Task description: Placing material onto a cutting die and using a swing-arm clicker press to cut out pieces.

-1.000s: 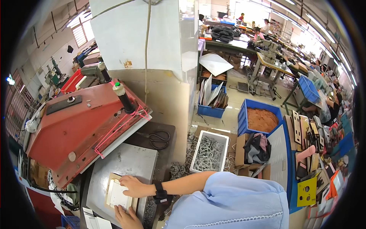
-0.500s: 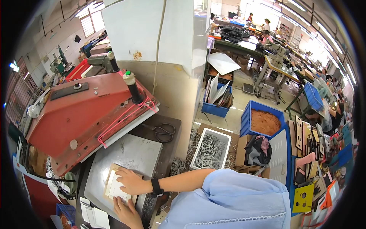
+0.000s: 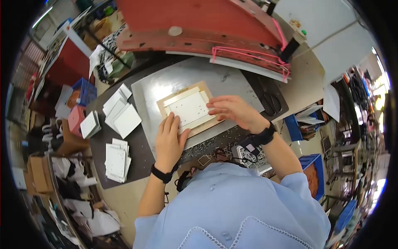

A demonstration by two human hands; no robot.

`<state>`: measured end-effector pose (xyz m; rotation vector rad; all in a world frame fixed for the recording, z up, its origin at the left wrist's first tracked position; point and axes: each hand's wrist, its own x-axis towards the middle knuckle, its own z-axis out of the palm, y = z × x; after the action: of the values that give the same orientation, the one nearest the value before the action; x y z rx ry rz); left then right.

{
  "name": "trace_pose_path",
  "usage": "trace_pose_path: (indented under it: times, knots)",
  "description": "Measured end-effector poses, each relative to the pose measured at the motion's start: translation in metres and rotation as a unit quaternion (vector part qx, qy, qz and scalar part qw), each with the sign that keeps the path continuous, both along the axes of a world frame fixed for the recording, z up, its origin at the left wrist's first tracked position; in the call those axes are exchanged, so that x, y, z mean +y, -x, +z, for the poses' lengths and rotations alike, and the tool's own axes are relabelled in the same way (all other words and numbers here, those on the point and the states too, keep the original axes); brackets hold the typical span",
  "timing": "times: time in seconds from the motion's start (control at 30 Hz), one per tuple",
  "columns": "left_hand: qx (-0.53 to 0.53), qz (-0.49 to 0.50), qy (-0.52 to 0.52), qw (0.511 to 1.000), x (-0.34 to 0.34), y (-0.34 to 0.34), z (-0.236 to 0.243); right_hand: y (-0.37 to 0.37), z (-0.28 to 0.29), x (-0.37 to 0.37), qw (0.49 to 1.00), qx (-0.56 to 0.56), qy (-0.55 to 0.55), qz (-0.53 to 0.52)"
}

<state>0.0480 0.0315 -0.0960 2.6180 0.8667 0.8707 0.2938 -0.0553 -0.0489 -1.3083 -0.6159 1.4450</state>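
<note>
"Where do we find the white panel [image 3: 188,108]?"

"We see it lying on a tan board [image 3: 202,85], and that board rests on the grey metal plate [image 3: 149,91]. Small dark spots dot the panel."

"And our hands?"

"They're apart. Our left hand [image 3: 168,137] lies with fingers spread at the panel's near left corner, gripping nothing. Our right hand [image 3: 234,110] is at the right edge, fingers loosely bent; from this angle we can't quite tell whether they touch the panel or hover just over it."

"What's around us?"

"White card stacks [image 3: 117,160] on the dark worktop [image 3: 99,141] to our left, black scissors [image 3: 271,101] to our right, and the red machine [image 3: 186,25] beyond the plate."
</note>
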Motion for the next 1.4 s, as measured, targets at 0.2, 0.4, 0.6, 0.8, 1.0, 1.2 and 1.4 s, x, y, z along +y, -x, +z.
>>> trace_pose_path:
  times: [0.2, 0.4, 0.6, 0.8, 1.0, 1.2, 1.4]
  knots:
    - [-0.008, 0.014, 0.007, 1.0, 0.0, 0.006, -0.004, 0.009, 0.007, 0.006, 1.0, -0.015, 0.011, 0.02]
    - [-0.013, 0.009, 0.0, 1.0, 0.001, 0.003, -0.003, 0.012, 0.008, 0.009, 0.997, -0.071, 0.002, 0.016]
    - [-0.015, 0.006, 0.003, 1.0, 0.003, 0.004, -0.004, 0.008, 0.014, 0.016, 0.998, 0.03, 0.031, 0.041]
    - [-0.021, 0.008, 0.017, 1.0, 0.001, 0.005, -0.001, 0.0, -0.013, 0.033, 0.975, -0.212, -0.067, -0.008]
    - [-0.108, 0.046, 0.194, 0.974, 0.014, 0.01, 0.005, 0.013, -0.016, 0.038, 0.846, -0.517, -0.125, 0.049]
    - [-0.111, 0.072, 0.38, 0.916, 0.01, 0.013, 0.022, 0.032, -0.046, 0.006, 0.794, -0.572, -0.206, -0.008]
    - [-0.288, 0.018, 0.644, 0.709, 0.003, 0.017, 0.04, 0.032, -0.05, 0.005, 0.816, -0.536, -0.217, -0.019]
